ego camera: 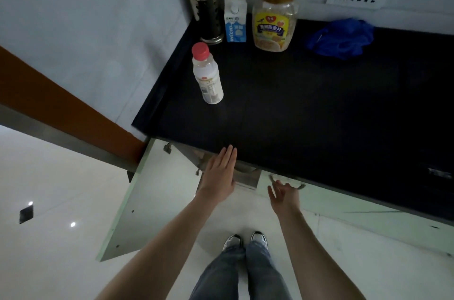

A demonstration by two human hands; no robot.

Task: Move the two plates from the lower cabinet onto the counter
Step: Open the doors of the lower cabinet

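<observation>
- The right hand [285,192], fingers spread, is at the closed door's handle [301,186].
- The left hand [221,172], fingers straight and together, hovers before the open lower cabinet [245,178]; its plates are too dim to make out.
- The tabletop [319,115] carries a bottle [207,76] and, farther back, a jar [275,14].

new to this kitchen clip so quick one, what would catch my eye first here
Two bare forearms reach in from below: the flat left hand beside the open pale lower cabinet door, the right hand at the neighbouring door's metal handle. Above them spreads the black counter, with a red-capped clear plastic bottle near its left edge and a gold-lidded clear jar at the back wall.
</observation>
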